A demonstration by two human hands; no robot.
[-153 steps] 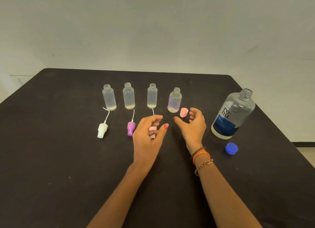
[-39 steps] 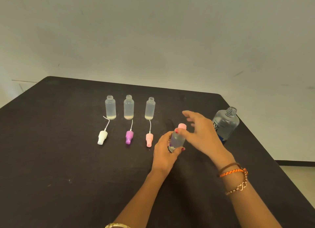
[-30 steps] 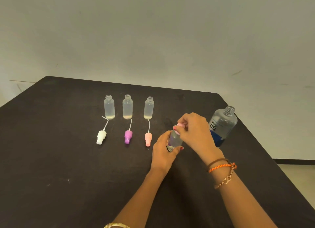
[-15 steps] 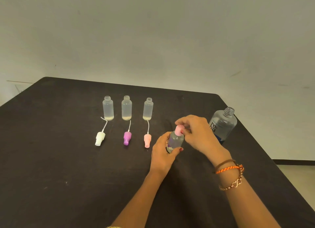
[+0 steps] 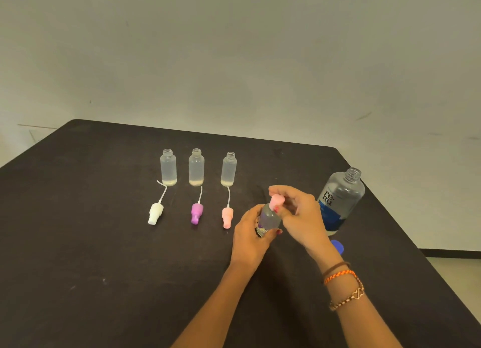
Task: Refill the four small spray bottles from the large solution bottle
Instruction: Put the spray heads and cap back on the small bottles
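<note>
Three small clear spray bottles (image 5: 196,167) stand uncapped in a row on the black table (image 5: 78,243), each with a little pale liquid at the bottom. Their spray heads lie in front of them: white (image 5: 155,213), purple (image 5: 196,212) and pink (image 5: 227,216). My left hand (image 5: 251,237) grips the fourth small bottle (image 5: 269,217) low on its body, held above the table. My right hand (image 5: 299,215) pinches the pink cap (image 5: 276,201) sitting on that bottle's neck. The large solution bottle (image 5: 341,199) stands open to the right, behind my right hand.
The blue cap (image 5: 338,246) of the large bottle lies on the table by my right wrist. The table's right edge runs close past the large bottle. A plain wall stands behind the table.
Since five seconds ago the fourth bottle has left the row and is in my left hand. My right hand brought the pink cap onto its neck and now works at it.
</note>
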